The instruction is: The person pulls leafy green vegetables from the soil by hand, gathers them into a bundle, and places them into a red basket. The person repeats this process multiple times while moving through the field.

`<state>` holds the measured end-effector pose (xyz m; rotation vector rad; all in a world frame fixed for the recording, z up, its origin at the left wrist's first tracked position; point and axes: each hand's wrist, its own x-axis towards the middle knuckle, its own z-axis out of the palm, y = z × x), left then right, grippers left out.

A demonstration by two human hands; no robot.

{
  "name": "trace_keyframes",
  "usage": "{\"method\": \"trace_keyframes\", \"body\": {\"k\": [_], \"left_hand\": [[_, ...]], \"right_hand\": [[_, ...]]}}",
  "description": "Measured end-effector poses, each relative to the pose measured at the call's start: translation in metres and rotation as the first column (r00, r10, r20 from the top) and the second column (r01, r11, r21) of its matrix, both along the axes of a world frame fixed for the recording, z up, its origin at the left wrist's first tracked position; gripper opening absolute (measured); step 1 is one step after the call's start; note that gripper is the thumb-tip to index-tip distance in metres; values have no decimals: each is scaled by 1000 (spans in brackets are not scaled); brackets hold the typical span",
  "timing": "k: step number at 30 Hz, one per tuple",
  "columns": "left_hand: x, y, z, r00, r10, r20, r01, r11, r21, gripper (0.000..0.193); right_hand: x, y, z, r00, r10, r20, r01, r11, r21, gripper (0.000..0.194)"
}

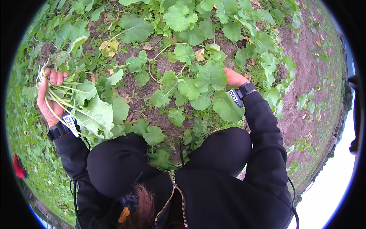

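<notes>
At the left, my left hand (51,96) is closed around the pale stems of a bunch of cut or pulled leafy greens (95,116), whose broad leaves hang towards my knee. My right hand (236,78) reaches in among the leaves of a low green plant (203,81) rooted before me. Leaves hide its fingers, so I cannot tell whether they hold a stem. Each wrist wears a black strap with a small device bearing a printed code.
My bent knees (220,148) are close to the plants. Leafy plants (180,17) and yellowed leaves (110,47) cover much of the brown soil. A strip of barer soil (300,80) runs along the right. Something red (19,167) shows at the far left edge.
</notes>
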<state>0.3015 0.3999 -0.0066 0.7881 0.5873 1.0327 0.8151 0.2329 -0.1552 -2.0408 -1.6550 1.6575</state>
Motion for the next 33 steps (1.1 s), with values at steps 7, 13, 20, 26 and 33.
{"method": "trace_keyframes", "body": {"k": [7, 13, 20, 26, 33], "left_hand": [[1, 3, -1, 999, 17, -30, -17, 1000, 5, 21], [21, 59, -2, 998, 60, -25, -60, 998, 3, 22], [5, 122, -8, 982, 91, 164, -74, 992, -106, 16], [-18, 158, 2, 976, 146, 160, -122, 981, -151, 13], [-19, 149, -6, 972, 214, 95, -201, 972, -124, 11]], "right_hand": [[-31, -44, -53, 901, -374, -218, 313, 910, -270, 23], [-34, 4, -11, 927, 129, 351, -121, 992, -46, 29], [-66, 124, 64, 945, -197, 260, 167, 977, 132, 23], [-118, 225, 31, 969, -110, 221, 83, 988, 129, 33], [-186, 280, -36, 928, -302, 220, 189, 887, 421, 55]]}}
